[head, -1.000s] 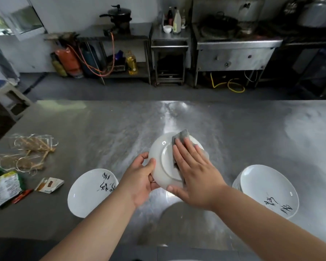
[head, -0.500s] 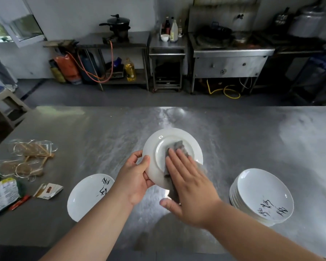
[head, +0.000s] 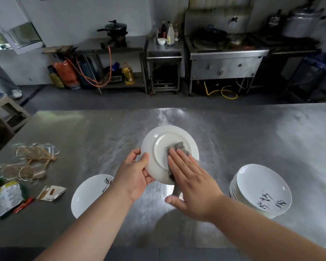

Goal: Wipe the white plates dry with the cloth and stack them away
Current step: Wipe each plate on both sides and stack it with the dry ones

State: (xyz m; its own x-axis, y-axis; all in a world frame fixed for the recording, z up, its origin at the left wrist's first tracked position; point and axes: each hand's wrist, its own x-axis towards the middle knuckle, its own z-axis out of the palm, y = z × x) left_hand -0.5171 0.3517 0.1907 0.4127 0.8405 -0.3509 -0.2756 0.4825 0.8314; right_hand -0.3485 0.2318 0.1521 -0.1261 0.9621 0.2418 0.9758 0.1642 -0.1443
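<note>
A white plate [head: 158, 140] is held tilted above the steel table [head: 233, 140], its underside toward me. My left hand [head: 134, 174] grips its left rim, thumb on the back. My right hand [head: 190, 183] lies flat with straight fingers, pressing a grey cloth [head: 180, 147] against the plate's foot ring; the cloth's lower end hangs below the rim. A single white plate with black writing [head: 88, 194] lies on the table at the lower left, partly behind my left arm. A stack of several white plates [head: 262, 189] stands at the right.
At the table's left edge lie clear packets of wooden sticks [head: 30, 159], a green and white packet [head: 4, 198], a small card [head: 52, 193] and a red pen [head: 24, 204]. Beyond the table are a floor strip, steel counters and a stove [head: 224, 59].
My right hand has slid the cloth down from the plate's upper rim to its middle. The plate's underside has tipped more toward me and shows more fully. The camera has shifted a little.
</note>
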